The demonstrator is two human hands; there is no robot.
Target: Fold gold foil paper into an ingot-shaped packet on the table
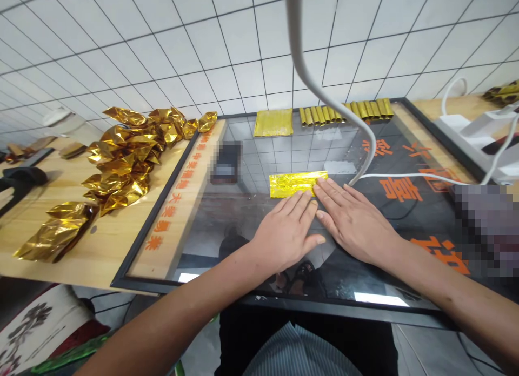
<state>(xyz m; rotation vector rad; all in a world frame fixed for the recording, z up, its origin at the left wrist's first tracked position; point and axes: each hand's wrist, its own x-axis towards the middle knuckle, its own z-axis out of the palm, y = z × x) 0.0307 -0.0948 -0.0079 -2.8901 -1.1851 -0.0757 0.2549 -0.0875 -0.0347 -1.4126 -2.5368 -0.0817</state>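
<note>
A strip of shiny gold foil paper (284, 186) lies flat on the glass-topped black-framed panel (251, 230). My left hand (286, 230) rests over its lower edge, palm down, fingers stretched out and thumb apart. From the right, my right hand (351, 216) lies flat with straight fingers, its fingertips on the strip's right end. The two hands almost meet at the fingertips. Behind the strip sits a flat stack of yellow-gold paper (273, 122). A row of rolled gold paper tubes (320, 115) lines the panel's back edge.
Folded gold foil ingots (125, 157) are piled on the wooden table (117, 246) at left. A white cable (308, 76) hangs down in front and runs across to the white power strip (466, 130) at right. A tiled wall (194, 46) closes off the back.
</note>
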